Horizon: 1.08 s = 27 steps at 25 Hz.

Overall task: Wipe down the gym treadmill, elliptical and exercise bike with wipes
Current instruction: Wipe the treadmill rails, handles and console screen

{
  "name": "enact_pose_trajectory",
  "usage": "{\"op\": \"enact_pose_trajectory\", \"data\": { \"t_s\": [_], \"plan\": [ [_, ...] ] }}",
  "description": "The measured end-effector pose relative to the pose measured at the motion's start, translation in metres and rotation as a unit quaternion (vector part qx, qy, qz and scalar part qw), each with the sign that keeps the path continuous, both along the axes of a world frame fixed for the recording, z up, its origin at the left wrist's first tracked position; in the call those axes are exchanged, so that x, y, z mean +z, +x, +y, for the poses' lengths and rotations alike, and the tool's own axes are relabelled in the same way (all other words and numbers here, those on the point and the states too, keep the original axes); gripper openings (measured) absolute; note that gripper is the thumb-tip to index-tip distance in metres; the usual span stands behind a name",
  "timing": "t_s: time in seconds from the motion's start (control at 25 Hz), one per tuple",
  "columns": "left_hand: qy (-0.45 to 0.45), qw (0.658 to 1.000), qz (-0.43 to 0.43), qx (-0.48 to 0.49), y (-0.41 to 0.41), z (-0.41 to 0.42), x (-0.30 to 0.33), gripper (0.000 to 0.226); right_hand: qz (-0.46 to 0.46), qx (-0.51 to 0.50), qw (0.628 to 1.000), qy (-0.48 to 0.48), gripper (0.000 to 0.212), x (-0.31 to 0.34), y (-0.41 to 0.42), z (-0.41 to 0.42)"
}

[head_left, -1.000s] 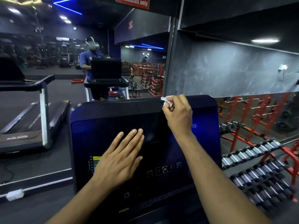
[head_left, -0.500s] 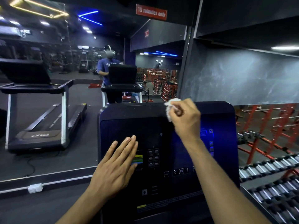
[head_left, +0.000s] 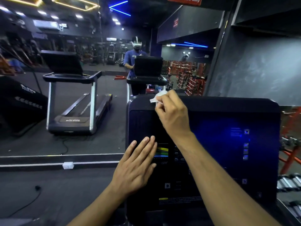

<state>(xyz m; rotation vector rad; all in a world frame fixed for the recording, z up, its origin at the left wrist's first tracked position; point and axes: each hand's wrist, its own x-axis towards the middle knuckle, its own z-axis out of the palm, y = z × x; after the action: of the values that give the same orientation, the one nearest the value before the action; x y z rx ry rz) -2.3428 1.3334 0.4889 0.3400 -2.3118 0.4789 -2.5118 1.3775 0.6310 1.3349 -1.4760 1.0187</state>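
Note:
A dark treadmill console (head_left: 228, 121) with a small coloured display and blue-lit buttons fills the lower right. My right hand (head_left: 172, 115) is shut on a crumpled white wipe (head_left: 157, 97), pressing it against the console's top edge near its left corner. Lower down, my left hand (head_left: 138, 163) rests flat on the left side of the console face with its fingers stretched out and close together, holding nothing.
A wall mirror ahead reflects a second treadmill (head_left: 73, 101), me and the gym. A white socket box (head_left: 68, 165) sits on the mirror's base strip, and a black cable (head_left: 31, 201) trails on the floor. Red racks with dumbbells (head_left: 291, 181) stand to the right.
My right hand and the wipe have slid left along the console's top edge. The view has swung left, so the console sits further right; my left hand stays flat on the panel.

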Motion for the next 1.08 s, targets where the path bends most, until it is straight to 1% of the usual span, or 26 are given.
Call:
{"op": "enact_pose_trajectory", "data": {
  "t_s": [0.24,0.36,0.4,0.44,0.52,0.6,0.68,0.76,0.88,1.0,1.08],
  "plan": [
    [0.005,1.0,0.016,0.0,0.006,0.004,-0.015,0.056,0.083,0.042,0.995,0.03,0.012,0.002,0.037,-0.032],
    [0.005,1.0,0.023,-0.004,0.007,0.004,-0.014,0.055,0.128,0.093,0.981,0.114,0.009,-0.002,0.046,-0.034],
    [0.007,1.0,0.023,-0.007,0.007,0.004,-0.014,0.055,0.125,0.114,0.974,0.148,0.008,-0.002,0.046,-0.031],
    [0.011,1.0,0.022,-0.008,0.008,0.004,-0.015,0.055,0.106,0.14,0.968,0.179,0.008,-0.002,0.046,-0.025],
    [0.019,1.0,0.017,-0.01,0.009,0.005,-0.015,0.056,0.026,0.193,0.957,0.215,0.008,-0.001,0.043,-0.003],
    [0.027,0.999,0.016,-0.016,0.011,0.006,-0.016,0.057,-0.068,0.22,0.951,0.208,0.01,-0.005,0.035,0.029],
    [0.046,0.998,0.026,-0.032,0.011,0.01,-0.013,0.056,-0.147,0.21,0.95,0.179,0.013,-0.015,0.019,0.068],
    [0.055,0.996,0.03,-0.058,0.004,0.018,-0.003,0.055,-0.214,0.169,0.952,0.139,0.016,-0.026,0.002,0.107],
    [0.033,0.993,0.015,-0.111,-0.024,0.031,0.025,0.056,-0.301,0.079,0.947,0.08,0.02,-0.041,-0.031,0.157],
    [-0.011,0.987,-0.022,-0.158,-0.066,0.041,0.055,0.061,-0.347,-0.024,0.937,-0.007,0.02,-0.048,-0.079,0.202],
    [-0.051,0.982,-0.058,-0.173,-0.098,0.045,0.071,0.065,-0.365,-0.093,0.924,-0.065,0.019,-0.044,-0.115,0.23]
  ]
}}
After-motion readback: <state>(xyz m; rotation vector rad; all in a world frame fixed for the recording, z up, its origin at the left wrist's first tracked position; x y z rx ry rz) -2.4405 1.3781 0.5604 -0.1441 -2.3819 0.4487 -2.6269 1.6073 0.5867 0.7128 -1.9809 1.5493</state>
